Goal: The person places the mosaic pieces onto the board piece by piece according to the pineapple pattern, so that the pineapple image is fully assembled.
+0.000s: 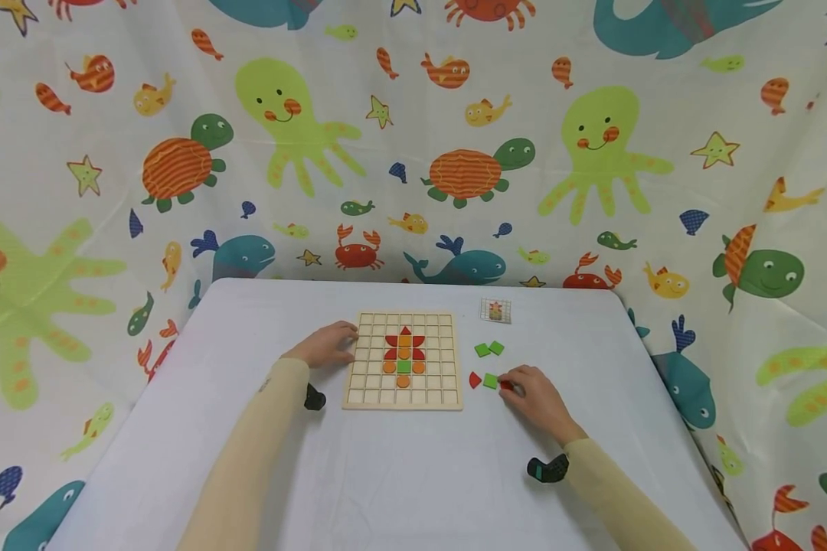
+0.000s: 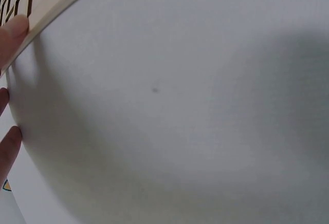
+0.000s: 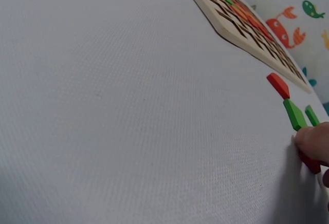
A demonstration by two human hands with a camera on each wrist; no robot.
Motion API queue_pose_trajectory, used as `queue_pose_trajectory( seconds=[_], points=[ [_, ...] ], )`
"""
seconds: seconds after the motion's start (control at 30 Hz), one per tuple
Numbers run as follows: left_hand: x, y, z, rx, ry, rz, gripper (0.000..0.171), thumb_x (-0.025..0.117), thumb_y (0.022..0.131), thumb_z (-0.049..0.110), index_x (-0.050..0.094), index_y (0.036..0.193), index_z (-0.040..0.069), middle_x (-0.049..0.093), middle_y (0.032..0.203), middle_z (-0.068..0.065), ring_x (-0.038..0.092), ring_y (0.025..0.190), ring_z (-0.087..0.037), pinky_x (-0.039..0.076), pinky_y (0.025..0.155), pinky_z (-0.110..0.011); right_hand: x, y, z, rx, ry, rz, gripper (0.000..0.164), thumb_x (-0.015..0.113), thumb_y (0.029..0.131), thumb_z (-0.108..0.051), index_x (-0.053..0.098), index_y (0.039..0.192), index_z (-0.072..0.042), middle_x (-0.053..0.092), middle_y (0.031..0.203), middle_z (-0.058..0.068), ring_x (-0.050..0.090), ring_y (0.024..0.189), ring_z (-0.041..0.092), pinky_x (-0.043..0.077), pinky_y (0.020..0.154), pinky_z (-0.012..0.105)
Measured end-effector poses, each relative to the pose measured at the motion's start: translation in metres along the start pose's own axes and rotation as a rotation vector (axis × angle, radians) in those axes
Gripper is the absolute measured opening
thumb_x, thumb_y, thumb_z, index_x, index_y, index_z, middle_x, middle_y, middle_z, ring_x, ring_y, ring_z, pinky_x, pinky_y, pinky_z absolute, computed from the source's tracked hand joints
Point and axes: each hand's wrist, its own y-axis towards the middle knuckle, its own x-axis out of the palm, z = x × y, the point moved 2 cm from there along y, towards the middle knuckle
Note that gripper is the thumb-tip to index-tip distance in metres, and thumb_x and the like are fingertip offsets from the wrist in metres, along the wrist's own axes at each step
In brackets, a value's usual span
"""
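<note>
Right hand pinches a red piece between thumb and fingers, low over a table covered in white, lightly textured cloth. Beyond the table and along its sides hangs a pale curtain printed with octopuses, turtles, whales, crabs and small fish. A square wooden board lies flat near the middle of the table, its grid bearing a figure of red, orange and green pieces. To its right sit two green squares near a small picture card; closer to the person, a red wedge and another green square line up with the pinched piece.

Both arms reach forward in tan sleeves, slanting inward. The left hand rests at the board's left edge, thumb on the rim and fingers apart. A black device shows near each wrist.

Fingertips cover most of the pinched piece, so its shape cannot be told. Both wrist views cut the hands off at the border, and the card's details are too small to make out.
</note>
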Motion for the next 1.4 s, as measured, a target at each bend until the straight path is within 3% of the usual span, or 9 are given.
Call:
queue_pose_trajectory(
  seconds=[0.13,0.3,0.53,0.77,1.03,1.4],
  points=[
    [0.001,0.001,-0.001,-0.013,-0.005,-0.007,0.053,0.075,0.087,0.023,0.058,0.132,0.001,0.046,0.145,-0.015,0.038,0.138,-0.033,0.032,0.117,-0.046,0.000,-0.001,0.001,0.025,-0.037,0.012,0.031,0.081,0.081,-0.020,0.072,0.108,-0.007,0.063,0.102,0.004,0.056,0.094,0.021,0.054,0.083,0.039],
    [0.002,0.002,-0.002,-0.019,0.006,-0.007,0.052,0.075,0.087,0.024,0.058,0.131,0.001,0.046,0.145,-0.015,0.038,0.138,-0.034,0.032,0.116,-0.046,-0.001,-0.002,0.003,0.047,-0.027,0.017,0.023,0.078,0.084,-0.018,0.073,0.103,-0.007,0.062,0.098,0.004,0.055,0.090,0.021,0.052,0.078,0.038],
    [0.002,0.000,-0.001,-0.003,0.005,-0.006,0.052,0.074,0.088,0.022,0.058,0.131,0.000,0.047,0.144,-0.017,0.038,0.137,-0.035,0.032,0.116,-0.047,-0.004,-0.001,0.004,0.049,-0.044,0.002,0.036,0.080,0.082,-0.024,0.071,0.110,-0.004,0.062,0.103,0.009,0.055,0.098,0.026,0.053,0.086,0.043],
    [-0.001,-0.003,0.002,-0.001,0.013,0.010,0.051,0.074,0.088,0.020,0.058,0.131,-0.002,0.047,0.144,-0.018,0.038,0.137,-0.036,0.031,0.117,-0.048,-0.006,0.001,0.005,0.057,-0.034,-0.035,0.026,0.078,0.084,-0.017,0.072,0.107,-0.006,0.062,0.099,0.004,0.053,0.091,0.021,0.053,0.080,0.039],
    [-0.002,-0.001,0.002,-0.007,0.007,-0.001,0.052,0.075,0.088,0.022,0.058,0.132,0.000,0.046,0.145,-0.017,0.037,0.138,-0.035,0.031,0.117,-0.048,0.005,0.008,0.003,0.055,-0.027,-0.044,0.036,0.079,0.083,-0.023,0.070,0.114,-0.007,0.061,0.105,0.005,0.053,0.096,0.021,0.054,0.086,0.040],
    [-0.001,0.000,-0.001,-0.022,0.001,-0.002,0.053,0.075,0.087,0.024,0.058,0.131,0.001,0.047,0.145,-0.015,0.038,0.138,-0.033,0.032,0.116,-0.047,0.009,0.019,-0.007,0.059,0.003,-0.020,0.025,0.075,0.086,-0.018,0.071,0.108,-0.006,0.062,0.104,0.004,0.055,0.095,0.021,0.054,0.085,0.037]
  ],
)
